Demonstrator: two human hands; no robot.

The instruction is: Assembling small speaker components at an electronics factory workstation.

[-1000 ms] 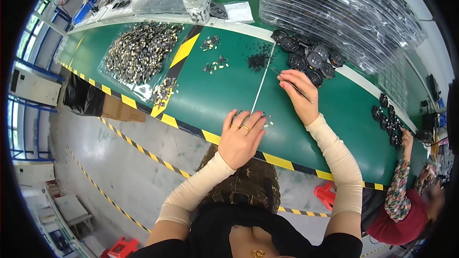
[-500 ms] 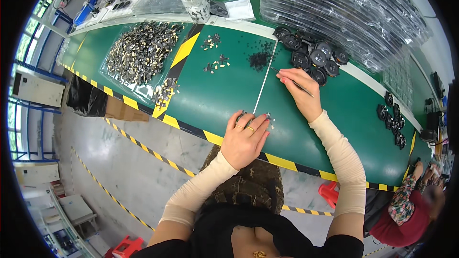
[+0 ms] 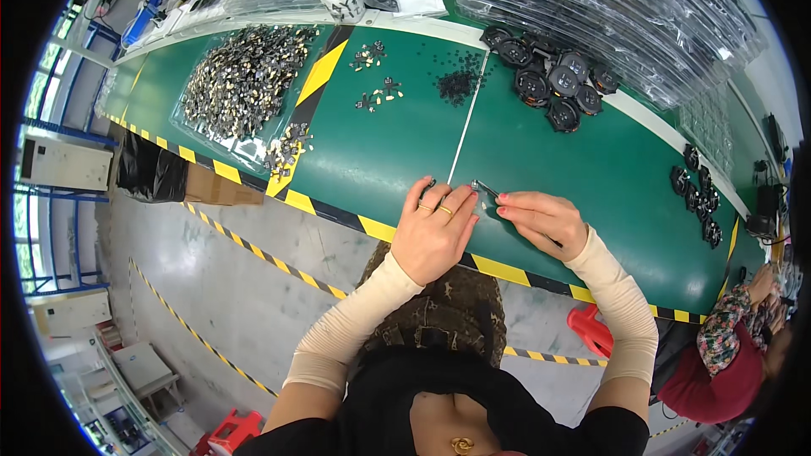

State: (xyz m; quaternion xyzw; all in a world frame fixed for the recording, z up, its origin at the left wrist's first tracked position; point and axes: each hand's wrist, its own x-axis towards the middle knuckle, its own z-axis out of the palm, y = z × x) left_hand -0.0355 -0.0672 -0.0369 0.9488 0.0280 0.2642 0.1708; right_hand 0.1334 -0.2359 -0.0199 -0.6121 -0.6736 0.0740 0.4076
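My left hand (image 3: 429,235) rests near the table's front edge, its fingers bent together. Its fingertips press on a small dark part (image 3: 476,185), mostly hidden by them; another dark bit shows by the index finger. To its right, my right hand (image 3: 547,223) pinches slim dark tweezers (image 3: 488,191), whose tip meets the part at the left fingertips. Whether the tip carries anything is too small to tell. A pile of tiny black pieces (image 3: 456,87) lies farther back beside a white line. Left of it are a few small groups of dark and cream-coloured parts (image 3: 389,91).
A clear sheet at left bears a heap of small metal-and-black parts (image 3: 245,84). Round black components (image 3: 564,80) cluster at back right, before stacked clear plastic trays (image 3: 600,17). More black components (image 3: 697,194) lie at far right, near a co-worker in a red top (image 3: 718,376).
My right hand has come down and nearer with the tweezers, from beside the black pile to the left fingertips. My left hand stays nearly in place. The whole view has shifted slightly.
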